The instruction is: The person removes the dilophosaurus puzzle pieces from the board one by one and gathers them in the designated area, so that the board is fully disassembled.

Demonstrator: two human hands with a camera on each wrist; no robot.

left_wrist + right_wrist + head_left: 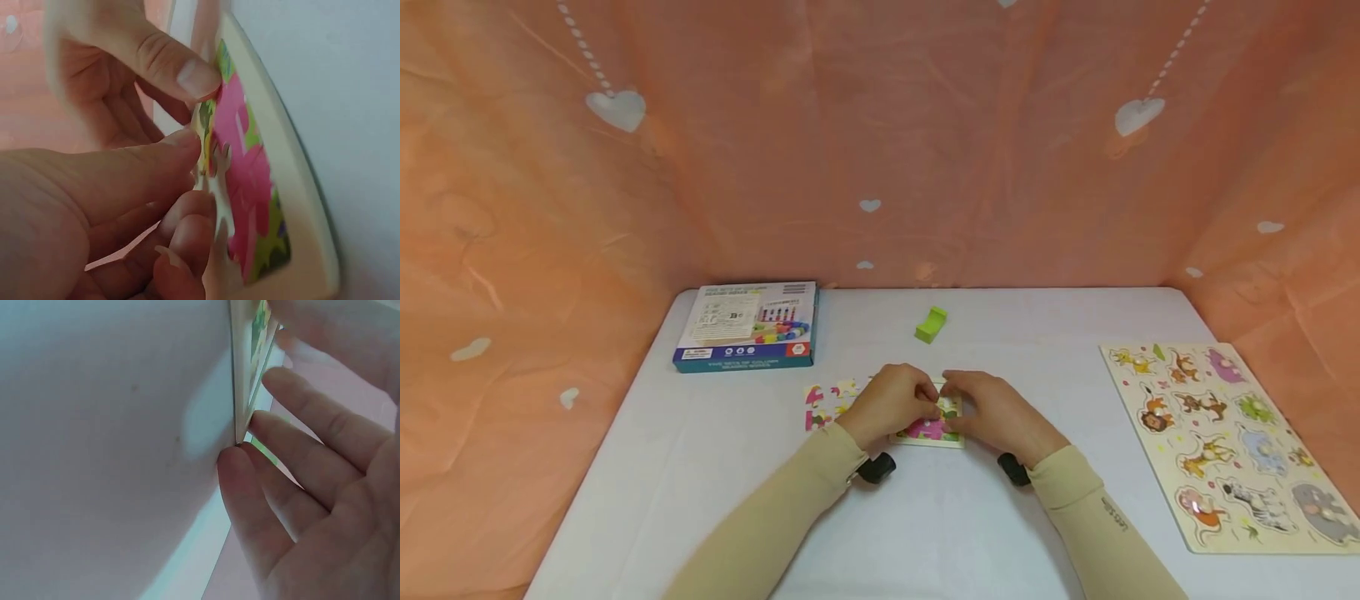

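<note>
A small jigsaw puzzle board [928, 442] with a pale frame and a pink and green picture lies between both hands. My left hand [891, 404] is over its left part; in the left wrist view, its thumb and fingers pinch a small puzzle piece [205, 128] at the picture. On the board's right side is my right hand [1000, 410]. Its thumb [199, 78] presses the picture beside that piece, while its lightly bent fingers [294, 440] touch the board's edge. Loose puzzle pieces [814, 397] lie to the left, partly hidden by the left hand.
A boxed bead set [752, 329] lies at the back left of the white table [715, 467]. Behind the hands sits a light green block [931, 325]. To the right is a large animal peg puzzle [1165, 454]. Orange cloth [880, 142] hangs around the table.
</note>
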